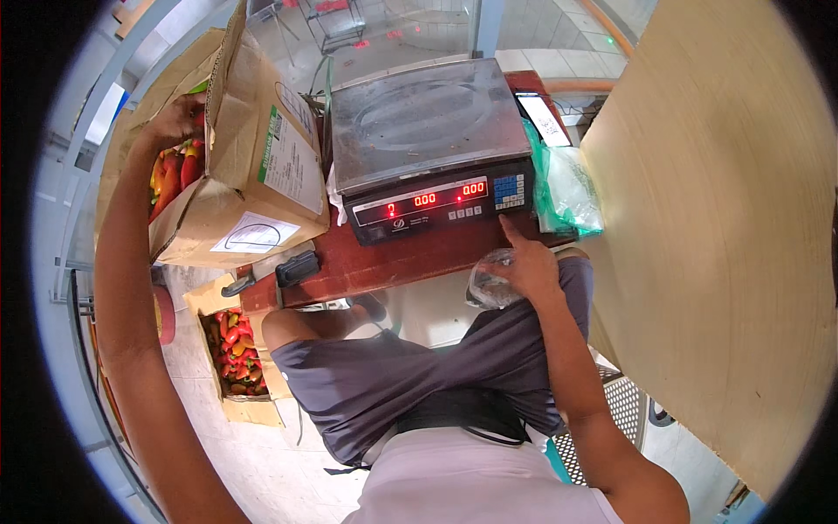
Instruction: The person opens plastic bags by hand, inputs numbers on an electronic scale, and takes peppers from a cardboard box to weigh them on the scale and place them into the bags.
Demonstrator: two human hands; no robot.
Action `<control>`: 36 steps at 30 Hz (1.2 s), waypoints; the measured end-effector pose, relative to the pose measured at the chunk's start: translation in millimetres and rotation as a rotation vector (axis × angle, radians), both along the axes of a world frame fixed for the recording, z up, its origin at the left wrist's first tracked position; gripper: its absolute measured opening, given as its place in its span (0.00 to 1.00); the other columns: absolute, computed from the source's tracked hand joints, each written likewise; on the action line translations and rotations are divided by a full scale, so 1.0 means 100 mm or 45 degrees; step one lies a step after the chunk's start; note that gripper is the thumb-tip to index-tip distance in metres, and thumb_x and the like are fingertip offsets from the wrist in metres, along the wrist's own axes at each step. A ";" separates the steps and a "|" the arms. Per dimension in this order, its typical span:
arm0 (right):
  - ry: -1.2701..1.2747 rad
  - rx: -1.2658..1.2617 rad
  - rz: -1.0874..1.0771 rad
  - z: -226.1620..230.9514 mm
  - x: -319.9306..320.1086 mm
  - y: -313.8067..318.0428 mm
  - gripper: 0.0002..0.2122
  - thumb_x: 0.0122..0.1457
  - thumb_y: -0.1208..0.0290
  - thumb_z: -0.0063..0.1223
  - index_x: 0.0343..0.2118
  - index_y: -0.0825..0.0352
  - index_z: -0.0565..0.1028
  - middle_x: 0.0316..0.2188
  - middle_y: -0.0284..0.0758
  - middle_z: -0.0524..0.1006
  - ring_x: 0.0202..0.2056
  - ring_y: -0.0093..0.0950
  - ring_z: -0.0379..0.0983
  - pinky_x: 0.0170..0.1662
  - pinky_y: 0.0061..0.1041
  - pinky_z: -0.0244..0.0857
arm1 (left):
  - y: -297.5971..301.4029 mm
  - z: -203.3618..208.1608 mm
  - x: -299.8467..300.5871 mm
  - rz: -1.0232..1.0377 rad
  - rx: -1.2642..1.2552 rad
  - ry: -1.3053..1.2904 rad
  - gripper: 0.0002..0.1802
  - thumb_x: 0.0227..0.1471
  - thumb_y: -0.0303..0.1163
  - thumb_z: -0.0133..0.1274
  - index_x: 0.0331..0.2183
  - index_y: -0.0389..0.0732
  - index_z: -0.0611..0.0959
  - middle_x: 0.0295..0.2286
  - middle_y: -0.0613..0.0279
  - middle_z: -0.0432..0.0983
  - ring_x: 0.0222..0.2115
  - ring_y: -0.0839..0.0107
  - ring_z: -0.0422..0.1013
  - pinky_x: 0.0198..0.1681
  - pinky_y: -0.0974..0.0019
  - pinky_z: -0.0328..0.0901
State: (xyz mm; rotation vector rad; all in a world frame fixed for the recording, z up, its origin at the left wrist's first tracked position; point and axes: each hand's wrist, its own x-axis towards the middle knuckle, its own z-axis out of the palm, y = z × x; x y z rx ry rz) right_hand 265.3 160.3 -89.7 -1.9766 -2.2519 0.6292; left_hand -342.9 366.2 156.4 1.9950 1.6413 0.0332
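Note:
My left hand (181,120) is inside a tall cardboard box (249,188) at the left, its fingers curled and partly hidden by a raised flap. Red and yellow peppers (177,173) lie just below it, and a bit of red shows at the fingertips. On the right, my right hand (529,265) has its index finger stretched toward the keypad of a digital scale (419,122). The other fingers of that hand are closed on a clear plastic bag (493,281) above my thigh. Nothing but specks lies on the scale's metal pan, and its red display is lit.
The scale stands on a dark red table (367,266). A knife (253,278) and a black object (298,268) lie by its near left edge. Green and clear plastic bags (567,192) lie beside a wooden panel (716,236). A smaller box of peppers (234,349) sits on the floor.

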 end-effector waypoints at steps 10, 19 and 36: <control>0.687 0.188 -0.513 -0.76 0.17 0.41 0.28 0.54 0.49 0.68 0.42 0.75 0.79 0.38 0.54 0.82 0.42 0.50 0.80 0.46 0.43 0.72 | 0.03 -0.03 0.09 -0.048 0.089 0.103 0.31 0.42 0.17 0.64 0.52 0.37 0.82 0.48 0.60 0.81 0.50 0.66 0.74 0.60 0.61 0.66; 1.040 0.407 -0.747 -0.56 0.03 0.45 0.35 0.48 0.53 0.75 0.48 0.80 0.75 0.43 0.51 0.81 0.45 0.43 0.79 0.51 0.35 0.71 | -0.04 0.00 0.13 0.015 0.094 0.076 0.27 0.41 0.18 0.65 0.49 0.36 0.83 0.47 0.61 0.82 0.48 0.68 0.74 0.58 0.60 0.68; 0.805 0.584 -0.860 -0.74 -0.02 0.62 0.38 0.45 0.50 0.76 0.50 0.80 0.75 0.46 0.52 0.80 0.49 0.44 0.76 0.57 0.37 0.67 | 0.00 0.03 0.09 0.032 0.061 0.154 0.31 0.49 0.35 0.64 0.54 0.31 0.78 0.52 0.49 0.77 0.52 0.60 0.72 0.59 0.59 0.65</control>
